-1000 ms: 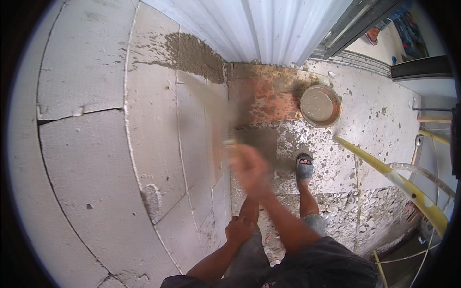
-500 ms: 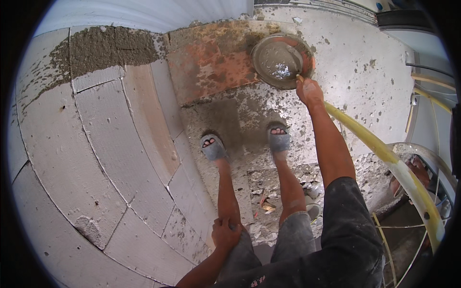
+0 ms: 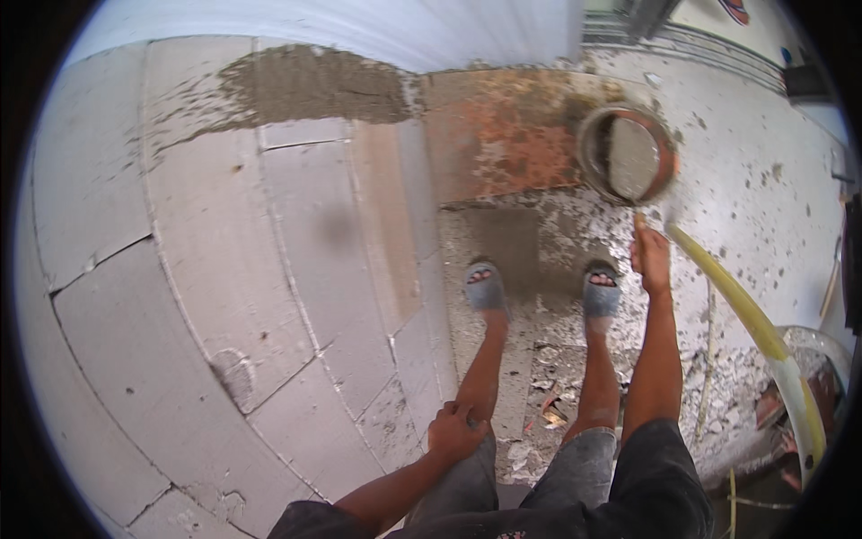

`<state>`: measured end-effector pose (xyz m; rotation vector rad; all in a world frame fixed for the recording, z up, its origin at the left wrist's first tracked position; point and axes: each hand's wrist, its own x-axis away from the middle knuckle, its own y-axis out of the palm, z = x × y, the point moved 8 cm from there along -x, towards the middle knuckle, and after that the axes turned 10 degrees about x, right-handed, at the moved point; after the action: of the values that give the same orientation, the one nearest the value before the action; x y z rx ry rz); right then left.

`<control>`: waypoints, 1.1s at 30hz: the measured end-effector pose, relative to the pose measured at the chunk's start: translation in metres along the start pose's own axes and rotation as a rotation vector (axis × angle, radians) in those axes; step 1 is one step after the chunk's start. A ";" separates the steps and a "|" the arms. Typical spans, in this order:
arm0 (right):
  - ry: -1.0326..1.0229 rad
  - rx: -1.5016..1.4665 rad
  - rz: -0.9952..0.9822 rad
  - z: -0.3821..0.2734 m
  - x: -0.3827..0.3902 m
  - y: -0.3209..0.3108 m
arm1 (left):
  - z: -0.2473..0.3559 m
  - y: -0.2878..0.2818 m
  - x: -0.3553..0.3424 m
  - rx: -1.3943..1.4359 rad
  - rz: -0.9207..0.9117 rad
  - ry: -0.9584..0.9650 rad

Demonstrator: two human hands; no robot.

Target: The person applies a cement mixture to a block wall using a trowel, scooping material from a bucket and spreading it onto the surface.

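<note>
My right hand (image 3: 651, 256) is closed round the wooden handle (image 3: 639, 219) of a tool, just on the near side of a round bucket (image 3: 588, 162). The tool's head points to the bucket, and I cannot make out its outline there. Wet grey mortar (image 3: 634, 162) shows as a shiny oval inside the bucket's rim. My left hand (image 3: 456, 433) is bent over my left knee, its fingers curled round it. To the left stands a wall of pale blocks (image 3: 197, 225), with a rough band of mortar (image 3: 323, 85) along its far end.
A yellow and white hose (image 3: 750, 314) curves down the right side. Rubble (image 3: 552, 404) lies near my feet, which are in grey slippers (image 3: 486, 289). Reddish, mortar-stained boarding (image 3: 503, 144) covers the floor left of the bucket. A metal track (image 3: 691, 49) runs along the far edge.
The view has turned left, so the wall fills more of it. My right hand has drawn back toward me from the bucket's rim, still holding the tool. My left hand stays on the knee.
</note>
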<state>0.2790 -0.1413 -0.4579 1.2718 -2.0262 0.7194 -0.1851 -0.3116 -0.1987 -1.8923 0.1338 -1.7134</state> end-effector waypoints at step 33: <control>-0.386 1.008 0.422 -0.093 0.119 0.049 | -0.043 -0.011 0.008 0.148 0.042 -0.024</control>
<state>0.2151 -0.1228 -0.3137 1.5837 -2.3431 1.9996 -0.2275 -0.3209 -0.1862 -1.7892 0.0364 -1.6258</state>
